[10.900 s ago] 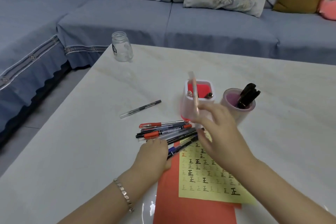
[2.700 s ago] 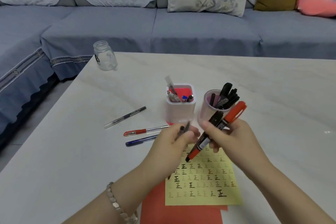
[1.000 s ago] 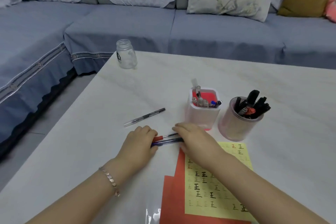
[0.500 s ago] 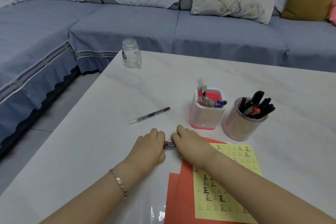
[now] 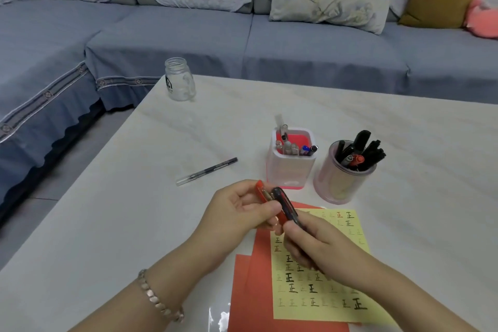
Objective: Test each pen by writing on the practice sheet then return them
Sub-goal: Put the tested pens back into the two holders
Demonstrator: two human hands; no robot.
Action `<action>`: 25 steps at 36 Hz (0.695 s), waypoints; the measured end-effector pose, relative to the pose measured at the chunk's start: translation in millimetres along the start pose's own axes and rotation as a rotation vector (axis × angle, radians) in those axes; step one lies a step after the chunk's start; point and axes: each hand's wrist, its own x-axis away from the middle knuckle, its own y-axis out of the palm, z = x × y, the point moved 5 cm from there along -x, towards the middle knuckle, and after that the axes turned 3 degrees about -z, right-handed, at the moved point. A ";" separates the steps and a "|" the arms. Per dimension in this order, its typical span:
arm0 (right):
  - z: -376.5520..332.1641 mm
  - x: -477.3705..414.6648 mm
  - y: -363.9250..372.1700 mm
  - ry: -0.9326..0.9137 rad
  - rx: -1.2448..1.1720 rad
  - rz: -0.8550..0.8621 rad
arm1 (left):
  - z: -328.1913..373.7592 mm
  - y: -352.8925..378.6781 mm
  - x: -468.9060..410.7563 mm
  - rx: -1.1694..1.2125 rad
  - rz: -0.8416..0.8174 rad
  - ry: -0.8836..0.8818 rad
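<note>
My left hand (image 5: 239,210) and my right hand (image 5: 315,242) meet above the table, both closed around a red pen (image 5: 262,193) and a dark blue pen (image 5: 285,205) held side by side, caps pointing away from me. Under my right hand lies the yellow practice sheet (image 5: 331,291), marked with rows of characters, on red paper (image 5: 250,277). A square pink-and-white holder (image 5: 291,170) with several pens stands behind my hands. To its right is a round pink cup (image 5: 339,183) full of black markers. One clear black pen (image 5: 207,171) lies loose on the table to the left.
An empty glass jar (image 5: 179,79) stands near the table's far left edge. A blue-grey sofa (image 5: 242,35) with cushions wraps around the far and left sides. The pale marble table (image 5: 404,129) drops off to the floor on the left.
Both hands have lifted the red and blue pens off the table and raised them, caps up. The camera view has shifted slightly to the right.
</note>
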 end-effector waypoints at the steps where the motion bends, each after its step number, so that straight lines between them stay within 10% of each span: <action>1: -0.2 2.5 1.1 0.021 0.013 -0.013 | -0.3 4.0 -0.6 0.001 -0.005 -0.006; 14: -43.6 1.7 -28.3 -0.136 0.283 0.199 | 26.2 18.3 -9.3 -0.265 -0.014 0.207; 25: -118.6 -2.0 -94.9 -0.504 0.442 0.898 | -28.1 -106.5 -61.5 -1.163 0.438 -0.040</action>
